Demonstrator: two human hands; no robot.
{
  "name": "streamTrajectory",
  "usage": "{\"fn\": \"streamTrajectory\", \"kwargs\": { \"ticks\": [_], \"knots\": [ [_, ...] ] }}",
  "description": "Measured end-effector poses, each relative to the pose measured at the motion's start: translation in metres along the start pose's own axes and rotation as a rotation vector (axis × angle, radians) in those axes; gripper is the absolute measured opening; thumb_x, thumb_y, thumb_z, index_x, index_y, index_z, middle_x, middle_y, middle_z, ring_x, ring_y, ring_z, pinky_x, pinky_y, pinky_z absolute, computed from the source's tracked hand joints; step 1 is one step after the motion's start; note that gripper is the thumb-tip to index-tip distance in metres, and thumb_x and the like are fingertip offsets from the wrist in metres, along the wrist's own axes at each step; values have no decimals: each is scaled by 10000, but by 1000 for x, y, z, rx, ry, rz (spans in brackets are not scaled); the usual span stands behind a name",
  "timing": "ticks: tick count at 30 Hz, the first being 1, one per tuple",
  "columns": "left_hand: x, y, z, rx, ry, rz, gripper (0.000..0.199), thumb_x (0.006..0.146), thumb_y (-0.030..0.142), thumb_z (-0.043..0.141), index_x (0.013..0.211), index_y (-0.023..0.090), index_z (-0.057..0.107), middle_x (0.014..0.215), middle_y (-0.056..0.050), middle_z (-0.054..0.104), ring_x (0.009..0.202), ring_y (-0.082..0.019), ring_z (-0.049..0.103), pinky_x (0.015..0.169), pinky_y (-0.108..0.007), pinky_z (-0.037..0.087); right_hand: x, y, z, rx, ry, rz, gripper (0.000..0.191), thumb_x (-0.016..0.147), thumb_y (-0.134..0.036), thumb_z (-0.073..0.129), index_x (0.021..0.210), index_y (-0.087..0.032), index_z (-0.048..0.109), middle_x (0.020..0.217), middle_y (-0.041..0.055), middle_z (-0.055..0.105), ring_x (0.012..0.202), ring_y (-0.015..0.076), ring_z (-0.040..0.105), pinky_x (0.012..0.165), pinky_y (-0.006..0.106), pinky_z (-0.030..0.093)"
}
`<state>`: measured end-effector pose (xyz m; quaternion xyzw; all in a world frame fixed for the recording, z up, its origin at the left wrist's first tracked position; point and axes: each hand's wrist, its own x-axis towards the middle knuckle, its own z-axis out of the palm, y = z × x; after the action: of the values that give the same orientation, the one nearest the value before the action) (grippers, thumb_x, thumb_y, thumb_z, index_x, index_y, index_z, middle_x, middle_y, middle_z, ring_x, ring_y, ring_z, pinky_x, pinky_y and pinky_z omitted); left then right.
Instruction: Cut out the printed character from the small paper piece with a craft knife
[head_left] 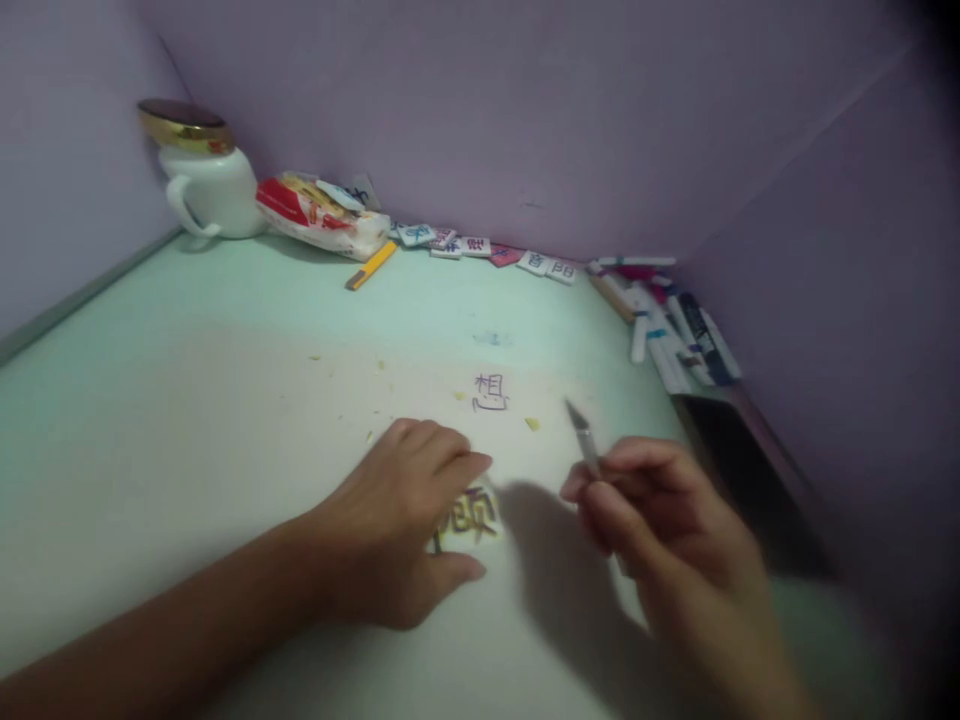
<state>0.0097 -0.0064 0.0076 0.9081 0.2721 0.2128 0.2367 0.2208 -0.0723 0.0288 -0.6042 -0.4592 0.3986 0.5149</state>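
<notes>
My left hand (409,520) lies over a yellow-edged drawn character (475,515) on the pale work surface (225,430). Its thumb and forefinger are spread to either side of the drawing, and the palm hides the drawing's left part. Between the thumb and fingers of my right hand (660,530) is a craft knife (583,428), its blade pointing up and left, apart from the drawing. Most of its handle is hidden by the hand. A second character (490,392) in purple lines shows beyond my left hand. Small yellow scraps (532,424) are scattered around.
A white mug (217,195) with a gold-rimmed lid (187,128) stands back left, beside a red and white packet (322,215). Near it lies a yellow strip (371,266). Character tiles (475,246) line the back wall. Marker pens (667,335) and a dark flat object (750,480) are right.
</notes>
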Motion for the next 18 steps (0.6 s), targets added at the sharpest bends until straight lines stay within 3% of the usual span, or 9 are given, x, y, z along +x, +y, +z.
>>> {"fn": "streamTrajectory", "kwargs": {
  "ticks": [3,5,9,15,18],
  "knots": [
    [1,0,1,31,26,-23,415,699,264,698,1074,128,585,990,-119,556,908,-285,494,832,-468,394,-9,3,2,-44,67,50,148,834,-323,709,946,-275,623,778,-7,708,692,135,655,632,212,538],
    [2,0,2,31,28,-25,387,704,251,683,1058,121,595,975,-117,556,899,-278,490,830,-460,383,-14,6,0,-10,84,29,101,837,-304,705,896,-269,630,782,-8,703,638,120,644,585,196,536],
    [2,-2,1,-12,8,-2,379,717,193,639,1087,132,588,974,-104,564,898,-258,500,844,-449,381,-15,8,-13,91,-47,17,51,849,-312,693,855,-264,678,809,15,712,552,115,633,469,193,525],
    [1,-4,-5,-125,-56,109,702,582,16,521,1261,190,480,1160,-87,580,1079,-251,520,995,-439,363,-5,7,-27,65,-105,90,221,758,-424,761,887,-255,700,769,61,746,580,207,683,510,315,584],
    [-1,-3,-4,-124,12,89,688,621,68,543,1296,173,458,1232,-126,535,1126,-283,494,1002,-471,365,-6,8,-22,71,-80,104,217,759,-415,760,876,-261,659,748,43,745,572,203,681,510,311,584]
  ]
}}
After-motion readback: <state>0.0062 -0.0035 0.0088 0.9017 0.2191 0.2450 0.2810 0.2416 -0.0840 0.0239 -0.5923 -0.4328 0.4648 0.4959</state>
